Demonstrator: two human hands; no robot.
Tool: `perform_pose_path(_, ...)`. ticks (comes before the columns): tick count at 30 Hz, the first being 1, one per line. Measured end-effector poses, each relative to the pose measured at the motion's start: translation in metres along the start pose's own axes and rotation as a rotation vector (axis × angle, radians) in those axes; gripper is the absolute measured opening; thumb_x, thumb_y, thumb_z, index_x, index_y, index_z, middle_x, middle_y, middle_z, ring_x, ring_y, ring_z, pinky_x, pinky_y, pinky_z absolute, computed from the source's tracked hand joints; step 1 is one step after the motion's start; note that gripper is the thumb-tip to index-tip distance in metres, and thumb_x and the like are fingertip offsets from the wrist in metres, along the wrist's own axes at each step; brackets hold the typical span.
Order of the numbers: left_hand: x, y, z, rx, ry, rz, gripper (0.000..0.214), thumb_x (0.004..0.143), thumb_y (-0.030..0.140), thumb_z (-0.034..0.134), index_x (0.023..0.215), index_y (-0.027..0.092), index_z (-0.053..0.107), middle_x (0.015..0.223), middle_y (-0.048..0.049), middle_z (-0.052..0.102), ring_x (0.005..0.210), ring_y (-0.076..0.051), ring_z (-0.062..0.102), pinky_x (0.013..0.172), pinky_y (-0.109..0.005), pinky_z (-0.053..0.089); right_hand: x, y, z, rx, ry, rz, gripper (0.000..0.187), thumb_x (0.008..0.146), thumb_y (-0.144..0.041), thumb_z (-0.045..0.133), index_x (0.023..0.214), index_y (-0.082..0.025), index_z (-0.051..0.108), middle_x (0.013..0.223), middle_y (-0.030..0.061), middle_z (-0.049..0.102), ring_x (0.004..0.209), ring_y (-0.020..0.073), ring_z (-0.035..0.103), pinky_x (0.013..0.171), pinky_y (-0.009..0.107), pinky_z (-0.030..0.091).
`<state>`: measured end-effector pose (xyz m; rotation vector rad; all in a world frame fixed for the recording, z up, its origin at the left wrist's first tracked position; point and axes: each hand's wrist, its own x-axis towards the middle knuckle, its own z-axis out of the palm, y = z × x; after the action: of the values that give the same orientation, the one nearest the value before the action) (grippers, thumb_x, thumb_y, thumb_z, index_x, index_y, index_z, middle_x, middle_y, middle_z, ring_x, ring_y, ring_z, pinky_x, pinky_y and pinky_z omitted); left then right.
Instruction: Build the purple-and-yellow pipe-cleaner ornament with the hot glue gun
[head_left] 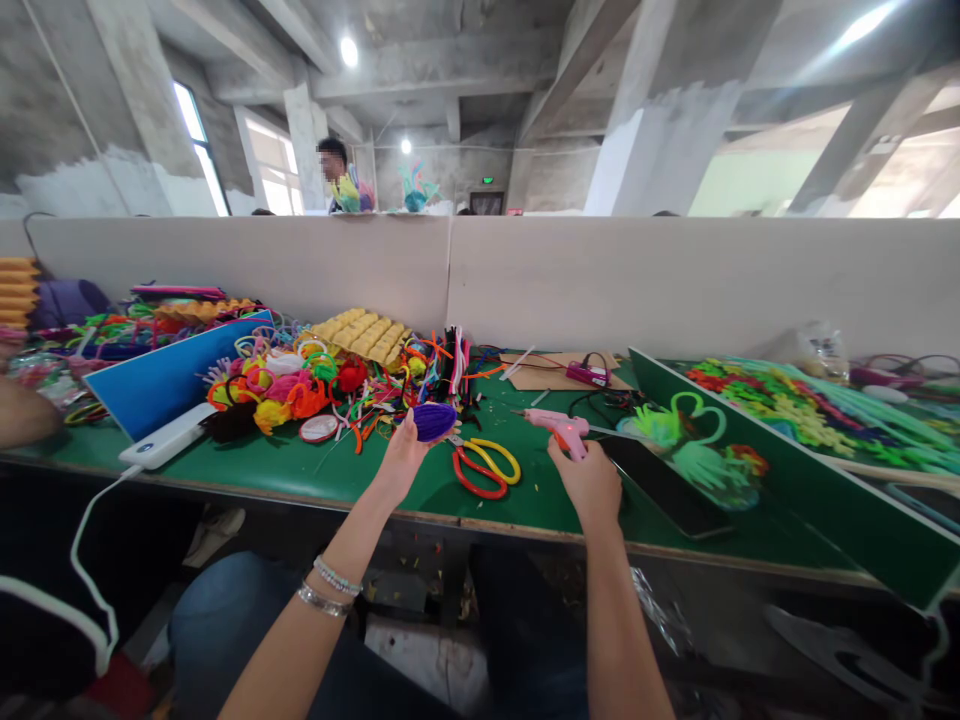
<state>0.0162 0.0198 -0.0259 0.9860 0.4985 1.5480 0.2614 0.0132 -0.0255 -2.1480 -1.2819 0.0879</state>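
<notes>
My left hand [406, 455] is closed on a purple fuzzy oval piece [433, 422], which looks made of pipe cleaners, and holds it above the green table. In my right hand [591, 482] is a pink hot glue gun [559, 424], its nozzle pointing left toward the purple piece but apart from it. A small red light shows on the gun's body. Between my hands, scissors [487, 468] with one red and one yellow handle lie on the table. Just right of my right hand lies a dark phone [667, 485].
A colourful heap of pipe-cleaner pieces [289, 385] lies at left by a blue divider [180, 375] and a white power strip [169, 437]. Green pipe-cleaner figures [712, 455] stand right, before a dark green divider [795, 480]. Another person's arm [26, 415] shows far left.
</notes>
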Motion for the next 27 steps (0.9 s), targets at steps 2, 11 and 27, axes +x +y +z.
perform_pose_path(2,0.000,0.001,0.000,-0.029,0.019,-0.045,0.065,0.049,0.065,0.069,0.090,0.016,0.062,0.090,-0.0073,0.070,0.087,-0.023,0.065,0.086,-0.040,0.046,-0.001,-0.003,-0.003,0.081,0.031,0.003,0.048,0.071,-0.060,0.050,0.090,-0.017,0.056,0.082,0.0130,0.065,0.074,0.0273,0.060,0.058,0.031,0.038)
perform_pose_path(11,-0.003,-0.004,0.007,0.269,0.235,-0.014,0.055,0.042,0.038,0.082,0.086,0.017,0.058,0.086,-0.0022,0.066,0.078,-0.015,0.062,0.075,-0.029,0.047,-0.009,-0.013,-0.017,0.423,0.240,-0.194,0.057,0.062,-0.067,0.055,0.089,-0.017,0.054,0.069,0.0032,0.057,0.058,0.0167,0.051,0.055,0.027,0.039)
perform_pose_path(27,-0.012,0.015,0.001,1.202,0.211,0.465,0.048,0.067,0.036,0.069,0.113,0.024,0.056,0.105,-0.0060,0.062,0.100,-0.022,0.055,0.091,-0.037,0.041,-0.039,-0.041,0.001,0.285,0.355,-0.692,0.039,0.075,-0.049,0.055,0.097,-0.016,0.052,0.078,0.0047,0.063,0.059,0.0149,0.057,0.053,0.024,0.043)
